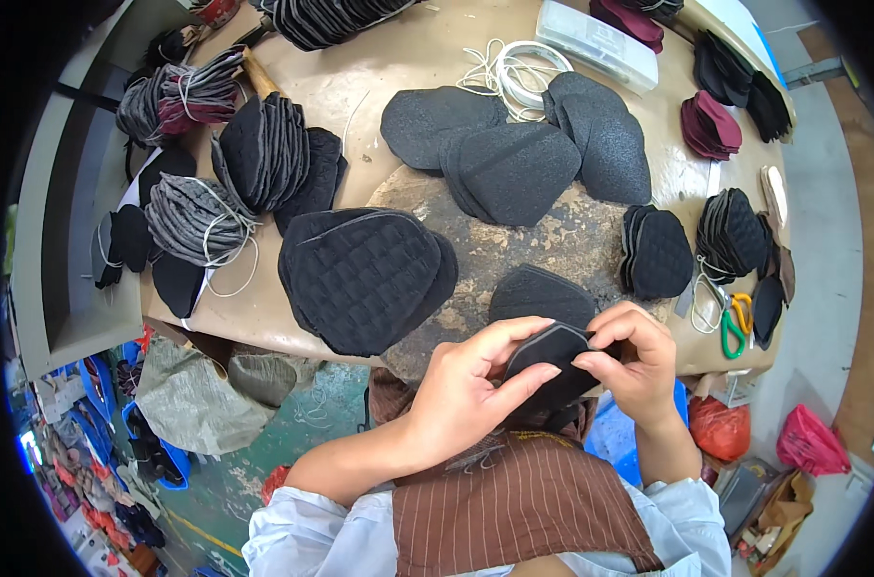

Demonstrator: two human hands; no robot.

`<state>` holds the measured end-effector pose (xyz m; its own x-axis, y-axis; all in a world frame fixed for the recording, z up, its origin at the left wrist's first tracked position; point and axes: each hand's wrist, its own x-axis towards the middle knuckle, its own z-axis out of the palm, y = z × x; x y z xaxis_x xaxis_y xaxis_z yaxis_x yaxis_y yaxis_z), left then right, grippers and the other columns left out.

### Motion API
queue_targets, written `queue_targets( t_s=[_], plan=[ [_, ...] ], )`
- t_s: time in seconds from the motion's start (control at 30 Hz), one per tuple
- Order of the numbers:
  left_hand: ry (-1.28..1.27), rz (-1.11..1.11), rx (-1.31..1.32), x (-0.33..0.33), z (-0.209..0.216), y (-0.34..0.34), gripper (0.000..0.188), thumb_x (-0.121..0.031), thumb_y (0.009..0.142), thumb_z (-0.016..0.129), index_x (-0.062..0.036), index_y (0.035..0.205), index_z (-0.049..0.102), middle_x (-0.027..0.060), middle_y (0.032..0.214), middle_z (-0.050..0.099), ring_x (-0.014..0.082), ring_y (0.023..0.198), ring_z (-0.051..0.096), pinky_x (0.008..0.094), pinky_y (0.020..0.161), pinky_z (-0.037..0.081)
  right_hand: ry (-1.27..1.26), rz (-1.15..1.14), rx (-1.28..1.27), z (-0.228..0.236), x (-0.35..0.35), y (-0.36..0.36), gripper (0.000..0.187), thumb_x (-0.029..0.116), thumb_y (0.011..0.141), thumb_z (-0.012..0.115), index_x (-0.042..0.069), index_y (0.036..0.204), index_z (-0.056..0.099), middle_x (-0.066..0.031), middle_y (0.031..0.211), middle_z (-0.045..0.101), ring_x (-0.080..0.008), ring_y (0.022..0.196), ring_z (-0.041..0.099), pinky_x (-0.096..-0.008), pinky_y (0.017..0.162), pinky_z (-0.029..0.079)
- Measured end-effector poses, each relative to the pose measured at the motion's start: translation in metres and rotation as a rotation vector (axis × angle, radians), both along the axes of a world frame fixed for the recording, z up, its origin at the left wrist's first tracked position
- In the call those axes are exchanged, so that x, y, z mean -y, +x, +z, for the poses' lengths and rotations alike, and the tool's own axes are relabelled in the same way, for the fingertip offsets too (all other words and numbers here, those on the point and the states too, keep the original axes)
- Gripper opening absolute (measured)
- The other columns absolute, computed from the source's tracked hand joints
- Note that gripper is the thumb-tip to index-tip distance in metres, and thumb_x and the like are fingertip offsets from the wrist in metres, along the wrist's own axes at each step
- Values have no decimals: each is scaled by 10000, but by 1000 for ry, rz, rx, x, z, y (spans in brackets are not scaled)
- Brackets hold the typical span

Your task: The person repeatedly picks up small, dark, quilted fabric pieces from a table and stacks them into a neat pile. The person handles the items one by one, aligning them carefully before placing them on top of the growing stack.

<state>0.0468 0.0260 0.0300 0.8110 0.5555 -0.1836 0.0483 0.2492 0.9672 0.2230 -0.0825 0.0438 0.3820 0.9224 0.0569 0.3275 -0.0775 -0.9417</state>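
Brown-covered worktable (pixel 398 58), a worn, mottled round patch (pixel 564 242) at its middle; green floor (pixel 211 495) below, to the left.

Both hands close together at the near table edge, sharing one black pad (pixel 552 380). Left hand (pixel 470 389) clamps it from the left, thumb across the near face, forefinger along the top edge. Right hand (pixel 637 361) pinches its right edge between thumb and forefinger; whether a thread is caught there, cannot tell.

Just beyond the fingers, another black pad piece (pixel 543 293) lies flat on the worn patch. Left of it, a large quilted stack (pixel 360 274); farther back, overlapping plain dark sheets (pixel 523 173).

To the right, a smaller quilted stack (pixel 660 250), then scissors (pixel 732 332) with green and orange handles, near a string-tied bundle.

Far side: white string, a tape-like ring, a clear plastic box (pixel 595 43). Maroon pieces (pixel 709 125) at far right. Far left, a grey bundle (pixel 196 216) bound with pale cord.
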Motion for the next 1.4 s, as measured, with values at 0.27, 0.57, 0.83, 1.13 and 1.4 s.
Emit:
queue_targets(
  t_s=[0.27,0.57,0.83,1.13,1.4],
  plan=[
    [-22,-12,-39,2,5,2,319,-64,890,648,6,1194,582,88,942,710,66,837,645,228,682,532,-7,-19,-27,-2,8,-2,224,51,673,813,27,793,626,-97,828,628,-170,761,615,-269,649,479],
    [-207,-283,-147,-4,-8,-12,201,-121,942,594,23,1067,659,55,962,687,60,870,597,219,760,489,-52,309,237,-7,16,-4,206,69,686,790,58,819,634,-83,962,612,-216,787,630,-320,680,519],
    [-177,-513,-162,-6,-7,-20,158,-92,915,616,30,1004,663,43,895,689,70,824,602,240,718,501,193,402,589,-3,30,-18,248,108,607,801,119,793,637,-43,987,627,-247,809,613,-357,668,476],
    [774,-180,-195,-20,-13,-1,115,-127,877,585,-17,847,572,182,769,597,382,740,618,449,631,490,137,469,85,48,72,-4,171,199,678,768,126,706,616,-5,769,687,-178,690,665,-323,610,509],
    [1145,-21,-103,-28,-17,1,227,-93,785,674,-40,1000,629,109,975,618,286,839,645,369,693,534,-317,129,-399,13,43,6,200,-29,794,707,-56,985,652,-68,890,675,-110,817,627,-250,723,514]
  ],
)
